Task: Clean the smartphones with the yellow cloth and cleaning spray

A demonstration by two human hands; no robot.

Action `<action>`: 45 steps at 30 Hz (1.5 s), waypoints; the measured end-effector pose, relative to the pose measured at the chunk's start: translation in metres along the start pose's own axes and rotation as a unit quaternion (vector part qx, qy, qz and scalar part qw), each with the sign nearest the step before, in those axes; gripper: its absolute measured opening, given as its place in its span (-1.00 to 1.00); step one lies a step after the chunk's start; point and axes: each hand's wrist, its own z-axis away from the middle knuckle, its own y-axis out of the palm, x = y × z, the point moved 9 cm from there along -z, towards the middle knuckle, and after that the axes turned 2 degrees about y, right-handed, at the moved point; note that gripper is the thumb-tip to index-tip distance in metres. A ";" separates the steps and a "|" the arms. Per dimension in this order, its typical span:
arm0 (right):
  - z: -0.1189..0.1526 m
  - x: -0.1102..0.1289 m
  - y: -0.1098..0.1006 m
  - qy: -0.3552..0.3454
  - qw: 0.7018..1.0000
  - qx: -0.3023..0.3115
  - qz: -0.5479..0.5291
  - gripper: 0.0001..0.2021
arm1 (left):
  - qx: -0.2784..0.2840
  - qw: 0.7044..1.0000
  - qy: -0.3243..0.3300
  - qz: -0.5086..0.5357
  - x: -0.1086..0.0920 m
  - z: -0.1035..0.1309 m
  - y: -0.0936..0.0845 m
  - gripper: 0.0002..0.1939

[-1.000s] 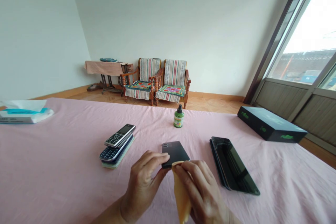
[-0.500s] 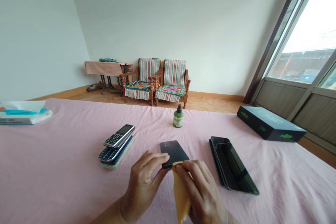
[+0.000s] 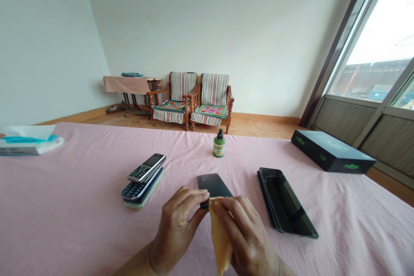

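Between my hands is a dark smartphone [image 3: 214, 184], its back with the camera lenses facing up. My left hand [image 3: 177, 224] pinches its near left edge between thumb and fingers. A folded yellow cloth [image 3: 220, 241] is gripped in my right hand [image 3: 244, 233], whose fingertips press it against the phone's near edge. The cloth hangs down toward me and covers part of that edge. Left of my hands lies a stack of phones, a silver keypad phone [image 3: 147, 168] on top. To the right, a black tablet [image 3: 287, 202] rests on another dark flat device.
A green spray bottle [image 3: 219, 144] stands beyond the phone on the pink cloth [image 3: 80, 207]. A black box [image 3: 333, 152] sits at the far right, a tissue pack [image 3: 30, 144] at the far left. Two wooden chairs [image 3: 210, 99] stand by the wall.
My right hand has slid the yellow cloth slightly left along the phone's near edge, closer to my left fingertips. My left hand keeps its hold on the phone.
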 end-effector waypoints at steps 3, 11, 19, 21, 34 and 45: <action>0.003 -0.008 -0.003 0.015 1.000 0.004 0.011 -0.71 | -0.009 1.000 -0.010 0.002 0.004 0.000 -0.002 -0.82; 0.004 -0.004 -0.008 -0.009 1.000 -0.006 0.005 -0.72 | -0.019 1.000 -0.017 0.010 0.006 0.000 -0.006 -0.82; 0.005 0.001 -0.001 -0.014 1.000 -0.009 -0.007 -0.71 | -0.013 1.000 -0.008 0.004 0.003 0.002 -0.004 -0.80; 0.004 -0.001 -0.001 -0.004 1.000 -0.004 -0.004 -0.73 | -0.013 1.000 -0.010 0.003 0.004 0.001 -0.004 -0.80; 0.003 -0.005 -0.002 0.013 1.000 0.005 -0.010 -0.74 | -0.013 1.000 -0.006 -0.002 0.004 0.000 -0.003 -0.82; -0.003 0.011 0.002 -0.037 0.999 0.017 -0.020 -0.70 | -0.007 1.000 -0.006 0.024 0.004 0.000 -0.003 -0.83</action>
